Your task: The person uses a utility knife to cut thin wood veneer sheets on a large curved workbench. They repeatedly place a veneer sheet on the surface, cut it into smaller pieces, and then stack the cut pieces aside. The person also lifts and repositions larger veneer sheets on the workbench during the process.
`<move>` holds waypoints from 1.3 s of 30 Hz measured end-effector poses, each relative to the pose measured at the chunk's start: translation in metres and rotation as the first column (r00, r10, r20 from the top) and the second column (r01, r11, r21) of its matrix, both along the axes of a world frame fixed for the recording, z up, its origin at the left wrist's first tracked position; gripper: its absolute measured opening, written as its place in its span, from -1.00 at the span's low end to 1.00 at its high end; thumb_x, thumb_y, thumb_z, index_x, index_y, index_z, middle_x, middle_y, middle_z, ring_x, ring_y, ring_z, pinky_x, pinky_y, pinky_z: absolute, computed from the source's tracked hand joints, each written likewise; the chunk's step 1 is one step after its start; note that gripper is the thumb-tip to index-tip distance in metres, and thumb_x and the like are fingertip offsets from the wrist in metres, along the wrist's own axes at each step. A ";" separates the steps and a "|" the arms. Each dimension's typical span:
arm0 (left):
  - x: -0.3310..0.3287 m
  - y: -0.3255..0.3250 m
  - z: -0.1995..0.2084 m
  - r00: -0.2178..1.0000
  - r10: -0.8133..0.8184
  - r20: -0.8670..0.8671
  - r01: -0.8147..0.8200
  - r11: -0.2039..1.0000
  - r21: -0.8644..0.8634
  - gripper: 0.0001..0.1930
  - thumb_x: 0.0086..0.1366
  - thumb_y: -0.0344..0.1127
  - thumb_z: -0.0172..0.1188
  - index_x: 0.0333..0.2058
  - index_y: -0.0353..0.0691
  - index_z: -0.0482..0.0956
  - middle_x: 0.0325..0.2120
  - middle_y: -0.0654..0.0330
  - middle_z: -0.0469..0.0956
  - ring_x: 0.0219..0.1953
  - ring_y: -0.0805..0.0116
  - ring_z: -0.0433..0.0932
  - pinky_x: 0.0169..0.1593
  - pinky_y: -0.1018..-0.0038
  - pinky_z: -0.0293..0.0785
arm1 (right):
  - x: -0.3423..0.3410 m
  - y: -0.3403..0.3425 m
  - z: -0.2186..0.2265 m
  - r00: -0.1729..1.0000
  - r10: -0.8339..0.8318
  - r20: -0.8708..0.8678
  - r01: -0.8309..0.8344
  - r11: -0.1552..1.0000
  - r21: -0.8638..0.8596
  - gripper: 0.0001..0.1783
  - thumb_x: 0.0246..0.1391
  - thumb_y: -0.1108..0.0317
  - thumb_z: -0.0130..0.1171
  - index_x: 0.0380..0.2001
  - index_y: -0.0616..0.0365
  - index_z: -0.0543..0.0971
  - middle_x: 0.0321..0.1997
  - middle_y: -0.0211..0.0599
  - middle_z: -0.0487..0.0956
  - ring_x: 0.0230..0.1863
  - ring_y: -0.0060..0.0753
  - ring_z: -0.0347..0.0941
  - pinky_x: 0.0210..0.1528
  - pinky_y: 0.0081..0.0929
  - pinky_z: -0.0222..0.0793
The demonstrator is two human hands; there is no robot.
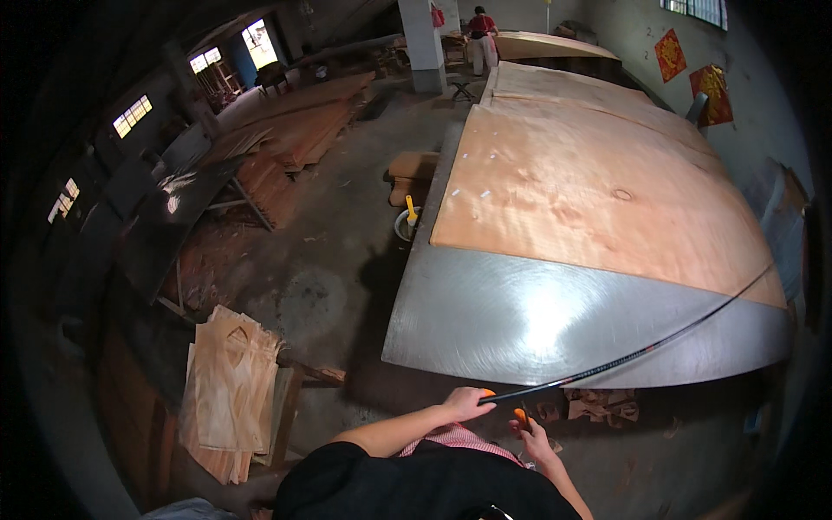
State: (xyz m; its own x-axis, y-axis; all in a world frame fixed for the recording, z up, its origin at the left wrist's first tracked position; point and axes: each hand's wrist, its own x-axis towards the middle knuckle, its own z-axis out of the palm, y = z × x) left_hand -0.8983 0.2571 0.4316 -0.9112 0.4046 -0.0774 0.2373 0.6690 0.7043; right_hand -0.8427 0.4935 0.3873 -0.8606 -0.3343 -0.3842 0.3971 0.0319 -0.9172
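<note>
My left hand (468, 404), at the lower middle, is closed round the near end of a long, thin black rod (624, 355). A small orange patch shows by its fingers. The rod runs out to the right across the metal-topped table (485, 303); its far end reaches the right side. Just to the right, my right hand (536, 440) is closed on a small orange-and-black tool (521, 418), whose kind I cannot make out. Both hands are in front of the table's near edge. A large wood veneer sheet (589, 182) covers the farther part of the tabletop.
Cut veneer sheets (230, 381) are stacked at the lower left. A bucket (404, 227) with a yellow-handled brush (410, 208) stands beside the table. Wood scraps (602, 406) lie beneath its near edge. Larger veneer piles (321, 117) are farther left. Another person (482, 39) stands far back.
</note>
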 end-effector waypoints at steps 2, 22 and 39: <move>-0.022 0.005 -0.003 0.998 -0.024 0.055 0.024 1.000 0.006 -0.63 0.03 -0.02 0.03 -0.27 -0.14 0.50 -0.48 0.03 0.51 -0.38 0.09 0.48 -0.30 0.27 0.40 | -0.021 -0.016 0.013 0.988 -0.108 0.111 0.120 0.987 -0.104 -0.65 0.13 0.39 -0.23 0.01 0.18 0.20 -0.11 -0.27 0.43 -0.16 -0.44 0.39 -0.26 -0.52 0.34; -0.315 -0.135 -0.090 0.922 0.341 -0.181 -0.357 0.932 -0.065 -0.38 0.03 -0.06 0.11 -0.02 -0.35 0.20 -0.06 -0.04 0.26 -0.02 0.04 0.23 0.03 0.25 0.15 | -0.137 -0.077 0.048 0.536 -0.712 0.454 0.844 0.435 -0.315 -0.58 0.11 0.08 -0.18 -0.04 0.07 0.32 -0.32 -0.44 0.39 -0.30 -0.52 0.30 -0.38 -0.55 0.22; -0.490 -0.222 -0.133 0.546 0.837 -0.042 -0.795 0.533 0.291 -0.28 -0.02 0.06 0.12 0.03 -0.27 0.16 -0.25 -0.09 0.41 -0.17 0.01 0.38 -0.12 0.28 0.30 | -0.148 -0.083 0.070 0.476 -0.765 0.435 0.846 0.263 -0.463 -0.53 0.12 0.17 -0.19 0.06 0.15 0.17 -0.34 -0.39 0.35 -0.35 -0.53 0.28 -0.22 -0.54 0.21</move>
State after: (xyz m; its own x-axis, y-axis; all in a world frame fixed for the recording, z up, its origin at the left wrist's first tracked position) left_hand -1.3886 0.0346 0.2983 -0.8394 -0.5373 0.0816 -0.2153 0.4667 0.8578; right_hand -0.9906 0.4110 0.4572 -0.7844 0.3444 -0.5159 -0.0044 -0.8348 -0.5505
